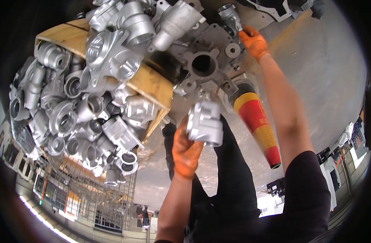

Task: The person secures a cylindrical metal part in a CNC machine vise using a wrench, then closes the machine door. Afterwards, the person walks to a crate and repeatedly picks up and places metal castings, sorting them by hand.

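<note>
My left hand, in an orange glove, is closed around a silver metal casting. Motion slightly blurs this blocky, ribbed casting, which is held up over the floor between my legs. Farther out and to the right, my orange-gloved right hand has its fingers closed on a smaller metal casting with a round opening at its top end. Between the hands lies a grey metal fixture with a flange around a dark round hole. Part of the right hand's grip is hidden.
Silver castings are heaped on the left, around a wooden crate. A red and yellow striped cone stands beside my right forearm. A wire cage and shop equipment appear along the lower rim. Dark metal parts lie at the far right.
</note>
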